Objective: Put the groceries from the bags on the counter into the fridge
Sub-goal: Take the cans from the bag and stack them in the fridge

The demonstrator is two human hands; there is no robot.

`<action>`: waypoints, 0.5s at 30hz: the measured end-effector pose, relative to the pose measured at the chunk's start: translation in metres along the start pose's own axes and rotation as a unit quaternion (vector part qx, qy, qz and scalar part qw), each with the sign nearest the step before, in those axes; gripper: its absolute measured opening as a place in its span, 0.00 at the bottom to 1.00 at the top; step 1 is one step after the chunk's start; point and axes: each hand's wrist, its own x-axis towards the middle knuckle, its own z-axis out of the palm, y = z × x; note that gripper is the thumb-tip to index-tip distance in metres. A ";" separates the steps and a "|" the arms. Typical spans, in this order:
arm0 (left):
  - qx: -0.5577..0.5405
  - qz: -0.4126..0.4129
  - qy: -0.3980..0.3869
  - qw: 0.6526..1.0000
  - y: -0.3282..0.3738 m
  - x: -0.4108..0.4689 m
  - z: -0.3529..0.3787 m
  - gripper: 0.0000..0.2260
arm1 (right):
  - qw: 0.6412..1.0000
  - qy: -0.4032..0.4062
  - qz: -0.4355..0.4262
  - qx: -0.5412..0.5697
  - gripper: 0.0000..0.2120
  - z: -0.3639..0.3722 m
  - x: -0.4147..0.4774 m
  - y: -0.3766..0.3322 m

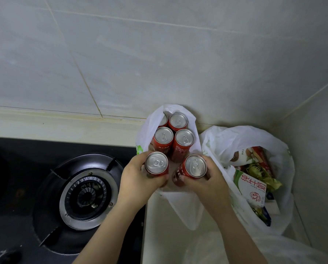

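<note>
Head cam: round black gas burner [85, 193], left hand [138, 180] wrapped round a red aluminium drink can [156, 162], right hand [207, 180] gripping a second red can [195, 166], both at the mouth of a white plastic bag [149, 126], then another white bag [226, 138] with a green-and-white milk carton [252, 187].

The green-and-white milk carton [251, 189] in the right bag reads "纯牛奶" and "3.3g".

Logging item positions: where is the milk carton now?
Head view, right side: the milk carton lies inside the right-hand white bag, among snack packets, beside the bag of red cans.
</note>
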 end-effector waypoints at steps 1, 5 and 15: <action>-0.013 0.001 0.004 1.000 0.003 -0.002 -0.003 0.23 | 1.000 0.000 -0.009 0.005 0.17 -0.002 -0.001 -0.004; -0.080 0.023 0.016 0.996 0.025 -0.008 -0.015 0.23 | 0.998 0.003 -0.046 0.034 0.17 -0.011 -0.009 -0.028; -0.260 0.103 0.001 0.960 0.110 -0.044 -0.057 0.23 | 0.976 0.049 -0.162 0.137 0.21 -0.030 -0.043 -0.116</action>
